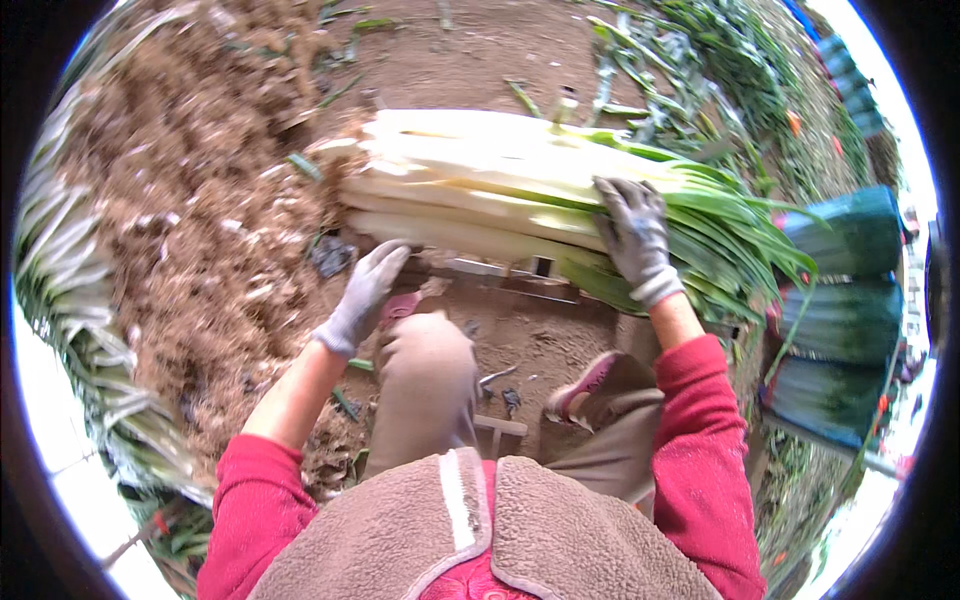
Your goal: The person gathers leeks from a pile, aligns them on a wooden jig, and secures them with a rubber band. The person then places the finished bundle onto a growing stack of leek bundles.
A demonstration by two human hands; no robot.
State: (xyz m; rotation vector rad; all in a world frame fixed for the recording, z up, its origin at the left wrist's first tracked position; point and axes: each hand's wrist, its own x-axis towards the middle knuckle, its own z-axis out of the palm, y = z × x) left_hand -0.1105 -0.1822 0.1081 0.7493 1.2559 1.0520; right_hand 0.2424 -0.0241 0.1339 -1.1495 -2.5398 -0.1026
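Note:
A large bundle of leeks point(470, 180) lies crosswise in front of me, white shanks and roots to the left, green leaves fanning to the right. It rests on a low stand with a metal frame point(515, 280), mostly hidden beneath it. My right hand point(635, 235), in a grey work glove, grips the leeks from above where white turns to green, its fingers curved over them. Just below the root end is my left hand point(372, 290), also gloved, with its fingers stretched out and nothing seen in them. Whether its fingertips touch the lowest leek I cannot tell.
A heap of brown root trimmings point(210, 240) fills the left side, with a row of leeks point(75, 310) beyond it. Cut green leaves point(690, 70) litter the far right. Blue-green wrapped bundles point(840, 310) stand at the right. My knees are close below the stand.

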